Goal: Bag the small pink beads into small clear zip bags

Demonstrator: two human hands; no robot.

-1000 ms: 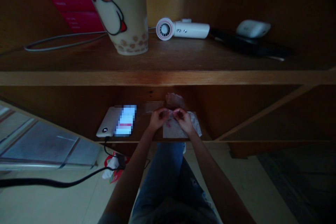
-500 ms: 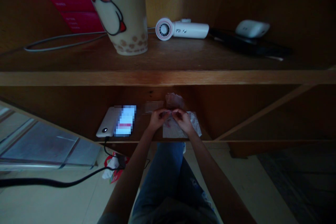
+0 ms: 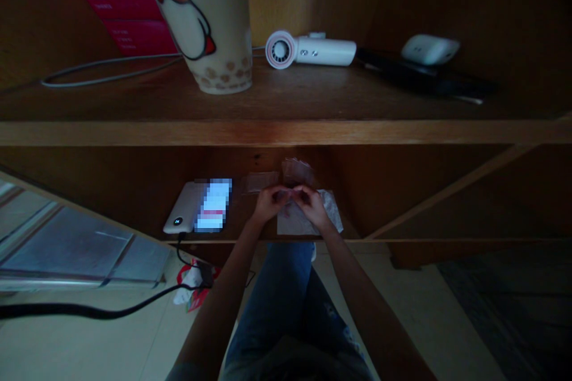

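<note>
My left hand (image 3: 269, 202) and my right hand (image 3: 311, 205) meet fingertip to fingertip over the lower shelf. Both are closed in a pinch, and whatever sits between the fingers is too small and dark to name. Beneath them lies a crinkled whitish sheet (image 3: 332, 212), partly covered by my right hand. Just beyond my fingers rests a stack of clear plastic bags (image 3: 297, 170). A flat clear packet (image 3: 263, 181) lies to its left, close to my left hand.
Left on the lower shelf (image 3: 243, 223) lie a pale power bank (image 3: 181, 208) and a lit phone (image 3: 214, 205). Above, the upper shelf edge (image 3: 286, 132) juts out; it carries a bubble tea cup (image 3: 214, 30), a white handheld fan (image 3: 324, 51) and a white case (image 3: 429, 49).
My fingertips have shifted very slightly while staying pinched together. Everything else keeps its place.
</note>
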